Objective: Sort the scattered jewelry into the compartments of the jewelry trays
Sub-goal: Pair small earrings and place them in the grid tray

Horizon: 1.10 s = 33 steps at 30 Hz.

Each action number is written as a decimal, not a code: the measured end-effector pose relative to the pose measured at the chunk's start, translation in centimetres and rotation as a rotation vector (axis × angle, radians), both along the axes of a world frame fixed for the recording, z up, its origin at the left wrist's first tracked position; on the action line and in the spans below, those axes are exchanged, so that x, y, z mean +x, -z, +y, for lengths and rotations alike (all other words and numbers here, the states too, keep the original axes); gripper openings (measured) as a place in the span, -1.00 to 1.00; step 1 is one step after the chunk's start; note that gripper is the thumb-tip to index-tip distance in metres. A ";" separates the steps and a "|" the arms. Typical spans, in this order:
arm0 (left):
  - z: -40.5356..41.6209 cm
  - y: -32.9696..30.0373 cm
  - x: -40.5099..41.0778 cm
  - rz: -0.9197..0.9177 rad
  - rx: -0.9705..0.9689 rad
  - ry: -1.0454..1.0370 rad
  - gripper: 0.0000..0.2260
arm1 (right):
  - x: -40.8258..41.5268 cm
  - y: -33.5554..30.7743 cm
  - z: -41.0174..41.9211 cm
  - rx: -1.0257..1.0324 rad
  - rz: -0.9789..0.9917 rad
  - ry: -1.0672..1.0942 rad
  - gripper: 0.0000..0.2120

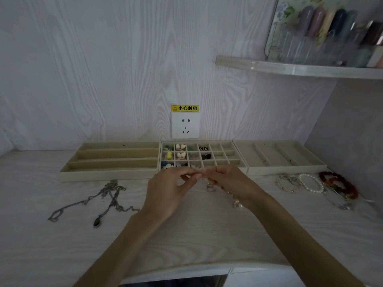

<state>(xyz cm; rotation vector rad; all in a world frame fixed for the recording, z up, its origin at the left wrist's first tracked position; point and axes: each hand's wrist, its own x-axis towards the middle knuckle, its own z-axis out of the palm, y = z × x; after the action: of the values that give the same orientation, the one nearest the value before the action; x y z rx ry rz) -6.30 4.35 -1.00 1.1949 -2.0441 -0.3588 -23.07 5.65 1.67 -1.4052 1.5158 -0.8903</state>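
Three beige trays line the wall; bare tabletop (186,235) lies wide open in front. Left hand (165,193) and right hand (232,183) meet fingertip to fingertip, pinching something too small to make out. Rings (211,187) peek out beneath them. Grid tray (238,165) holds earrings in its left compartments; necklaces (103,199) left, bracelets (310,183) right.

Both hands, left (170,188) and right (232,183), meet fingertip to fingertip, fingers curled in a pinch.
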 end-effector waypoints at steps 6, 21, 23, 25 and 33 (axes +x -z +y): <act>-0.5 0.0 -0.5 0.208 0.191 0.116 -0.84 | -0.4 0.1 0.0 0.154 -0.361 -0.003 -0.80; -1.3 -1.5 -1.0 0.307 0.266 0.209 -0.88 | -2.5 -2.2 0.2 -0.071 -0.100 -0.005 -0.84; -2.1 -1.6 -1.1 0.201 0.182 0.172 -0.85 | -2.8 -3.2 0.0 -0.182 0.083 -0.014 -0.86; -2.4 -2.0 -1.5 0.131 0.122 0.164 -0.79 | -2.8 -4.0 -0.1 -0.274 0.194 -0.054 -0.93; -3.0 -3.5 -2.7 0.032 0.008 0.096 -0.84 | -3.6 -5.3 -1.9 -0.409 0.421 -0.043 -0.89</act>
<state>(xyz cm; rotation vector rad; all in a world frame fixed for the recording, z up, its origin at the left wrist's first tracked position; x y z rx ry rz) -8.99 1.34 2.55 1.0917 -2.0787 -0.4303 -26.65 3.77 7.01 -2.0148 1.6580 -0.9556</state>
